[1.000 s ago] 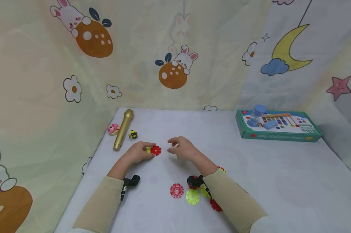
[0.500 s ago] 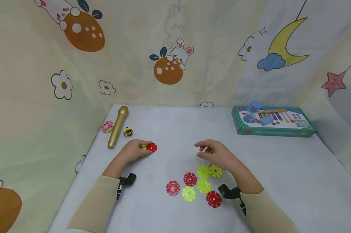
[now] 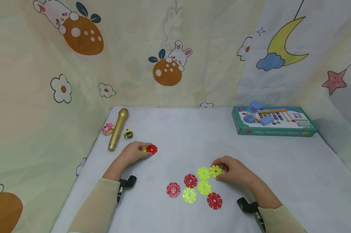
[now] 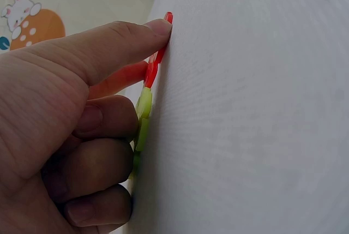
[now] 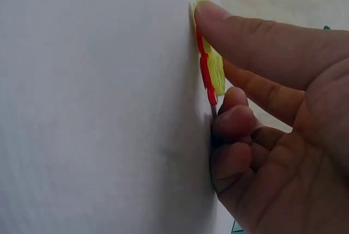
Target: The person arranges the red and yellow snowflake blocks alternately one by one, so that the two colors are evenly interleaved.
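Note:
My left hand (image 3: 133, 151) grips a red notched plastic disc (image 3: 152, 149) between thumb and index finger, low over the white tabletop. A yellow-green disc (image 4: 143, 111) adjoins it, partly hidden by the curled fingers. On the right, my right hand (image 3: 235, 170) has its thumb and fingers at the edges of a yellow notched disc (image 3: 215, 171). A red disc (image 5: 205, 70) lies against its underside in the right wrist view. Loose discs are spread left of and below that hand, among them a yellow-green one (image 3: 204, 187) and a red one (image 3: 214, 201).
At the table's back left lie a gold microphone-shaped tube (image 3: 118, 129), a pink figurine (image 3: 107, 128) and a small bee figure (image 3: 128, 133). A green game box (image 3: 277, 132) stands back right, bearing a blue-capped clear container (image 3: 252, 111) and a blue block (image 3: 266, 120).
My right hand has moved away from the left hand, rightward and then down toward me, and now takes hold of the yellow disc. My left hand keeps its grip on the red disc.

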The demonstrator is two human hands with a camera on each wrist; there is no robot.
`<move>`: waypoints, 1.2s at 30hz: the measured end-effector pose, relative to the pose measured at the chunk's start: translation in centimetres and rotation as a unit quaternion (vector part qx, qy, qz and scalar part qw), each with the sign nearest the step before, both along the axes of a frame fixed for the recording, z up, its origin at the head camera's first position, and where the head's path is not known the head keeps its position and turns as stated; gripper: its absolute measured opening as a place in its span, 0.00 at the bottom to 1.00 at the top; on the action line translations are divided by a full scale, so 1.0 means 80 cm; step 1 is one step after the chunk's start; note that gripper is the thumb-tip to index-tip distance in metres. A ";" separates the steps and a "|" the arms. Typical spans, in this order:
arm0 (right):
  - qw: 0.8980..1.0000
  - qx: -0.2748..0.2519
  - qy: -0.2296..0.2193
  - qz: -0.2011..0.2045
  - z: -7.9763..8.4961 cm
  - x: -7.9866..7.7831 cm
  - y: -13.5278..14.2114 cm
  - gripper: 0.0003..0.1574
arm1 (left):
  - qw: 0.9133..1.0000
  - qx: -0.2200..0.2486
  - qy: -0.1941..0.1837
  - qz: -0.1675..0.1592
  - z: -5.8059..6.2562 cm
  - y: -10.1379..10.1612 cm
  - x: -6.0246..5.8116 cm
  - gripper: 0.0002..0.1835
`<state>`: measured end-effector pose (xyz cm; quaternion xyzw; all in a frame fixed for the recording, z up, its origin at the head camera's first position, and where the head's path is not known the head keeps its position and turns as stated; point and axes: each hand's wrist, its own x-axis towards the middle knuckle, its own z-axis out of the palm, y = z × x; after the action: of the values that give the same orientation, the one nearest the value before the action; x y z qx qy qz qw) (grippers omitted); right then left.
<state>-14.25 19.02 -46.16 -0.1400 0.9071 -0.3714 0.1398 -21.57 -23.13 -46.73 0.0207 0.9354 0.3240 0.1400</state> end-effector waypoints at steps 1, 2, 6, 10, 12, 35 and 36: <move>1.000 0.005 0.008 -0.003 -0.002 0.000 -0.001 0.27 | 1.000 0.001 0.001 0.000 0.000 0.000 0.000 0.27; 1.000 0.010 0.016 -0.004 -0.003 0.001 -0.002 0.27 | 1.000 0.001 0.002 -0.001 -0.001 -0.001 0.000 0.27; 0.999 0.038 0.038 -0.008 -0.004 0.002 -0.006 0.27 | 1.000 0.002 0.004 -0.003 -0.003 -0.002 -0.001 0.28; 0.997 0.065 0.049 -0.014 0.002 0.003 -0.010 0.28 | 1.000 0.005 0.008 -0.002 -0.004 -0.003 -0.001 0.27; 0.996 0.068 0.053 -0.017 0.008 0.001 -0.012 0.29 | 1.000 0.005 0.008 -0.001 -0.003 -0.003 0.000 0.27; 0.983 -0.040 0.171 0.044 0.084 -0.055 -0.143 0.29 | 1.000 -0.002 0.007 0.014 -0.002 0.000 0.001 0.27; 0.984 -0.039 0.170 0.045 0.082 -0.059 -0.151 0.28 | 1.000 -0.002 0.007 0.014 -0.002 0.000 0.001 0.27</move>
<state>-18.94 6.93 -39.61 -0.2475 0.8951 -0.3708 -0.0051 -21.51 -23.16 -46.90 0.0099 0.9373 0.3234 0.1293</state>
